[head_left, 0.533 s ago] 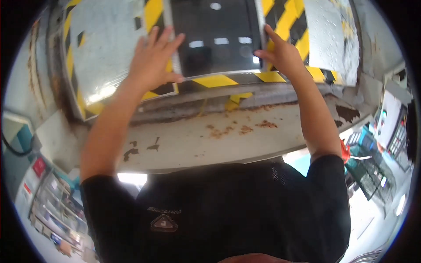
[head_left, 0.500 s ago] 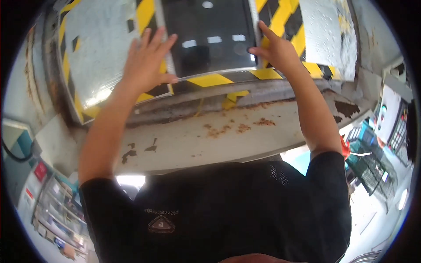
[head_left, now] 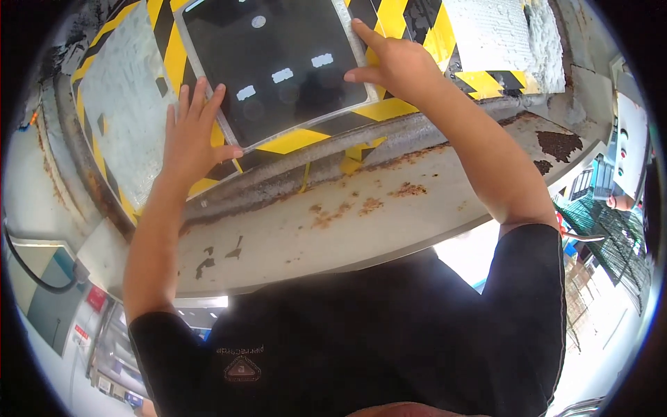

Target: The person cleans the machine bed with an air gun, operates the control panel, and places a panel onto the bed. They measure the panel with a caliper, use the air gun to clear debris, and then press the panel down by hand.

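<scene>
A dark, glossy rectangular panel (head_left: 278,97) with a pale border lies at the top of the view, reflecting several bright lights. Yellow-and-black striped tape (head_left: 299,141) runs around it. My left hand (head_left: 191,142) rests at the panel's left edge, fingers spread and thumb near its lower left corner. At the right edge is my right hand (head_left: 406,66), its index finger and thumb stretched apart along the border and the other fingers curled out of sight. Neither hand is wrapped round anything.
Whitish sheets (head_left: 128,104) lie on the left, and a wet-looking, bubbled one (head_left: 493,35) on the right. Nearer me runs a pale ledge (head_left: 333,236) with rust spots and chipped paint. A black cable (head_left: 35,281) hangs at far left; green mesh (head_left: 608,236) shows at right.
The whole view has tilted and shifted, so the panel appears farther left and slanted. Both hands stay at about the same places along its edges.
</scene>
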The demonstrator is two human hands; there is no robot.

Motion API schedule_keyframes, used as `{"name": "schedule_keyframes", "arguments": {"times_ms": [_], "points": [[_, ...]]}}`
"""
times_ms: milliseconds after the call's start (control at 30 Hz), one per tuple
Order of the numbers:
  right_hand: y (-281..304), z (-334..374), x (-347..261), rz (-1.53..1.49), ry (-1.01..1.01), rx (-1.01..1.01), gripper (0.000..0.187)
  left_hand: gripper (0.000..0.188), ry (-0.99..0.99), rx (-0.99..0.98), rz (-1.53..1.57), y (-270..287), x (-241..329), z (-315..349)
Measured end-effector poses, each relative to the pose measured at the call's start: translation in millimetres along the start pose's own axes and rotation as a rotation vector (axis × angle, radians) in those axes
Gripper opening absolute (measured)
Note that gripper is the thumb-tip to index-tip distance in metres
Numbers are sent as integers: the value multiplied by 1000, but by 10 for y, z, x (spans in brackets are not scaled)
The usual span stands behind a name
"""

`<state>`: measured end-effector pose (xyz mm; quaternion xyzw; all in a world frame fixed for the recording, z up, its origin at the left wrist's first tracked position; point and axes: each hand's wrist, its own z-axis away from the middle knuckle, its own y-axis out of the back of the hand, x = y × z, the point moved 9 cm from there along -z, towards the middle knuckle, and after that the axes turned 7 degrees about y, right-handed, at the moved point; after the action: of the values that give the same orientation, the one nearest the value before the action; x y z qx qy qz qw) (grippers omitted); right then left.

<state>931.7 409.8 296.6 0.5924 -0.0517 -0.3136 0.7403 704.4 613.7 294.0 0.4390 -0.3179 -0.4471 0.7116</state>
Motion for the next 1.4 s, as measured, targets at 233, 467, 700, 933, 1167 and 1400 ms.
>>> {"name": "schedule_keyframes", "arguments": {"times_ms": [233, 467, 700, 933, 1167, 1400], "points": [[-9, -20, -2, 8, 23, -6, 88, 117, -39, 27, 20, -36, -43, -14], [-20, -20, -9, 13, 53, 40, 89, 115, -59, 56, 33, -37, -49, -9], [-13, -26, -13, 22, 45, 21, 88, 114, -66, 68, 44, -22, -44, -6], [-23, -27, -6, 25, 9, -25, 87, 118, -64, 53, -17, -48, -46, -4], [-35, -22, -7, 13, -46, -58, 88, 119, -58, 50, -11, -53, -57, -10], [-2, -44, -50, -16, 12, -14, 89, 114, -28, 34, 9, -46, -128, 26]]}}
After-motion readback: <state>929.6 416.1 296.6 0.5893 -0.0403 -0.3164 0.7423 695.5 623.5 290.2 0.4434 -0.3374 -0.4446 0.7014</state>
